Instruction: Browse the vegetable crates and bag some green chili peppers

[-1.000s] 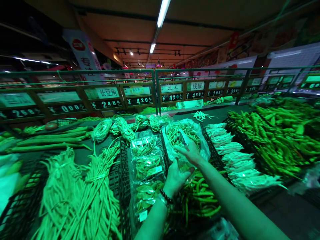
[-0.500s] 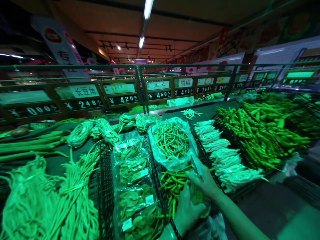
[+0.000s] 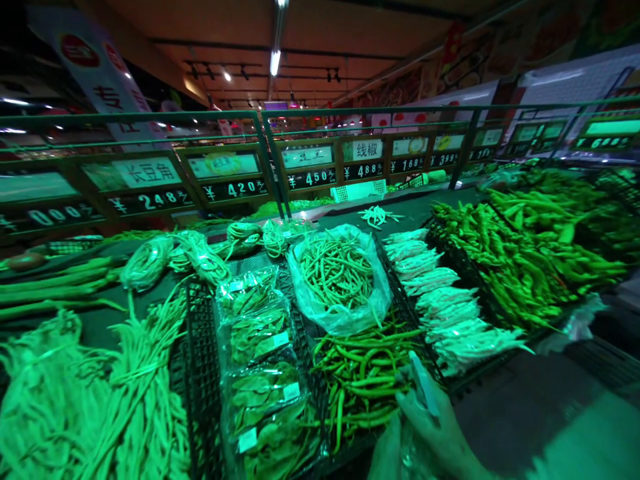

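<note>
Right hand (image 3: pixel 440 433) at 6 o'clock, fingers curled round thin clear plastic bag (image 3: pixel 423 387). Left hand (image 3: pixel 387 453) beside it, grip unclear. Bag looks light, limp, slippery; best pinched at mouth. Loose long green peppers (image 3: pixel 363 373) at 12 o'clock of hands.

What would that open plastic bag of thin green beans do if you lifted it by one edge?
The plastic bag would probably sag and slump, since its film is thin and crumpled. The green beans lie loose in its open mouth, so some could spill out. Heaped that full, it likely feels fairly heavy for such flimsy film.
</note>
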`<action>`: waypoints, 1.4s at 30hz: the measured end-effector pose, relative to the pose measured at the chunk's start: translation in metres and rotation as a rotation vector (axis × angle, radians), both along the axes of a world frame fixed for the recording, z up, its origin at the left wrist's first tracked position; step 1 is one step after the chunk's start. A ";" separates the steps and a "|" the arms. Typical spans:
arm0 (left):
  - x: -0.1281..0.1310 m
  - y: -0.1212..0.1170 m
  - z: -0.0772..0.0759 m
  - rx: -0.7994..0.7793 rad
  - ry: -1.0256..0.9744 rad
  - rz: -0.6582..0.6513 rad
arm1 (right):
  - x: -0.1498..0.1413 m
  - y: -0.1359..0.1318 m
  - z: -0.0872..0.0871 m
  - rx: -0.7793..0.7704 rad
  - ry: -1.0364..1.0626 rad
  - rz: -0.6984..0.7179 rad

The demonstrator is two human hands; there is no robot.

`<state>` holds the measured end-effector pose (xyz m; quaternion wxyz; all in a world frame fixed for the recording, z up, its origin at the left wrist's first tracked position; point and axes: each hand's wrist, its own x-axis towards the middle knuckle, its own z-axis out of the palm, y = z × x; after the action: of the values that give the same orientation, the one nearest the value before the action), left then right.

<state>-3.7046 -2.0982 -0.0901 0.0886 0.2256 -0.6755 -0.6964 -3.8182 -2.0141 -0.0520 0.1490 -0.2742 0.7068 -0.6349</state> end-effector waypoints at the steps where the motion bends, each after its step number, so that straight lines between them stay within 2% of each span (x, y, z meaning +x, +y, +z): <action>1: -0.002 0.002 -0.008 0.031 -0.056 0.021 | 0.004 0.003 -0.003 -0.008 -0.013 -0.031; 4: -0.010 0.007 -0.030 0.136 -0.186 0.055 | 0.013 0.010 -0.007 0.010 -0.030 -0.041; 6: -0.012 0.008 -0.035 0.174 -0.212 0.055 | 0.016 0.012 -0.007 0.048 -0.033 -0.016; 9: 0.000 0.007 -0.030 0.158 -0.177 0.064 | 0.019 0.009 -0.006 0.078 -0.015 0.032; 12: 0.018 0.004 -0.015 0.126 -0.080 0.081 | 0.023 0.000 -0.006 0.075 0.041 0.080; 16: 0.037 -0.001 0.000 0.170 -0.028 0.137 | 0.032 -0.016 -0.006 0.058 0.089 0.153; 21: 0.055 -0.007 0.003 0.157 0.009 0.148 | 0.044 -0.032 -0.006 0.069 0.059 0.239; 24: 0.057 -0.005 0.001 0.189 0.035 0.132 | 0.049 -0.038 -0.005 0.089 0.097 0.252; 27: 0.052 -0.003 -0.002 0.194 0.113 0.128 | 0.053 -0.046 0.004 0.106 0.131 0.271; 32: 0.050 -0.018 -0.003 0.027 0.135 0.138 | 0.051 -0.067 0.036 0.074 0.175 0.365; 34: 0.050 -0.032 0.008 -0.031 0.149 0.143 | 0.046 -0.078 0.050 0.077 0.193 0.402; 37: 0.046 -0.054 0.040 -0.072 0.144 0.126 | 0.035 -0.098 0.069 0.033 0.238 0.400; 40: 0.034 -0.078 0.073 -0.177 0.140 0.158 | 0.018 -0.117 0.087 -0.048 0.269 0.354; 42: 0.023 -0.091 0.086 -0.267 0.124 0.191 | 0.006 -0.125 0.099 -0.090 0.294 0.297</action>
<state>-3.6819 -2.1888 -0.0036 0.2249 0.2315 -0.7307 -0.6016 -3.8125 -2.1394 0.0467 0.1235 -0.4713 0.6437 -0.5902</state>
